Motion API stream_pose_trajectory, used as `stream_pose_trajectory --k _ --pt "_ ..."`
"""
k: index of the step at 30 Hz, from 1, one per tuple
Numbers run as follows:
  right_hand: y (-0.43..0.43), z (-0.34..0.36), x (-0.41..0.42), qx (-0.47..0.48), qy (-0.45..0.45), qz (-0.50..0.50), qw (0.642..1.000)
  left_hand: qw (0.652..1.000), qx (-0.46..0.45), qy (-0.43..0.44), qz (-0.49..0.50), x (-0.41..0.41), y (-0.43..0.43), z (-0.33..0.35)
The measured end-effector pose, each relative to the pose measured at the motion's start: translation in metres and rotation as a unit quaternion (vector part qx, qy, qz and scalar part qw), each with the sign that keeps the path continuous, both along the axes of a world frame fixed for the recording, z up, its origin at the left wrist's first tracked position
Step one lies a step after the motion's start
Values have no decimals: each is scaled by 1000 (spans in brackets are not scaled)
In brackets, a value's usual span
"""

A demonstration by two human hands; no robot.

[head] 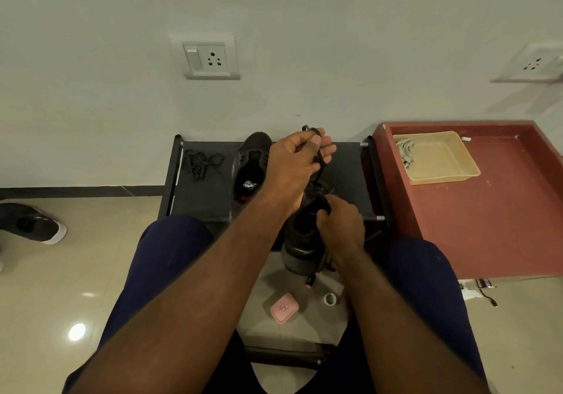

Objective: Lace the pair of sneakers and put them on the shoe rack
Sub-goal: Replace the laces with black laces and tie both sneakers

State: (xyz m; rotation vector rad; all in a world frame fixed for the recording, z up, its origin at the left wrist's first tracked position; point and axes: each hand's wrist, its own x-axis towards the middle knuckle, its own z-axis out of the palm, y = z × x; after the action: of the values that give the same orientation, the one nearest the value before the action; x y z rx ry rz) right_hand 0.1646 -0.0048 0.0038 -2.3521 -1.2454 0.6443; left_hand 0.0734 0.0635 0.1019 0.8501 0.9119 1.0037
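L hand (pixel 300 156), upper centre of frame, is raised w/ thumb and fingers pinching a black lace (pixel 319 162). The lace runs taut down to the sneaker (pixel 300 241) held below it. R hand (pixel 339 226), centre frame, has its fingers curled round the top opening of that sneaker, gripping it between the knees, in front of the shoe rack (pixel 198 198). Sneaker's heel end points toward bottom of frame.

Second sneaker (pixel 249 165) lies on the rack's top shelf, just left of the L hand, w/ no lace visible in it. A loose black lace (pixel 201 163) sits bunched on the same shelf, further left.

Right of frame: red desk (pixel 487 211) carrying a beige tray (pixel 444 177) w/ pale cables (pixel 405 153) in its left end. On the floor at bottom centre are a pink case (pixel 284 307) and a roll of tape (pixel 330 298). Another person's dark shoe (pixel 33 223) is at the left edge. Wall socket (pixel 208 57) at upper left.
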Motion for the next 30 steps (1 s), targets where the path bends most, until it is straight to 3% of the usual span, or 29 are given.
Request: stream_pose_trajectory --k 2,5,9,12,13,18,26,28,30 --pt "2 5 5 -2 -35 18 999 999 10 50 -16 -4 -4 -6" --pt "4 4 14 12 -2 22 1000 991 23 129 -24 -9 -11 -15" --pt "6 30 20 179 152 -34 971 957 121 257 -52 -12 -15 -27" --pt "1 54 18 226 330 -20 916 887 251 369 -115 -12 -18 -30" --pt "-2 59 17 221 348 16 911 870 272 388 -138 -11 -20 -29" --pt "-9 57 22 231 291 126 920 823 305 443 -184 -9 -18 -23" --pt "-9 61 44 202 254 51 944 829 325 412 -196 -10 -16 -27" --pt "-10 62 50 257 283 -66 921 842 365 366 -152 -9 -17 -16" --pt "-11 64 61 337 303 -213 866 860 398 303 -99 -8 -19 0"
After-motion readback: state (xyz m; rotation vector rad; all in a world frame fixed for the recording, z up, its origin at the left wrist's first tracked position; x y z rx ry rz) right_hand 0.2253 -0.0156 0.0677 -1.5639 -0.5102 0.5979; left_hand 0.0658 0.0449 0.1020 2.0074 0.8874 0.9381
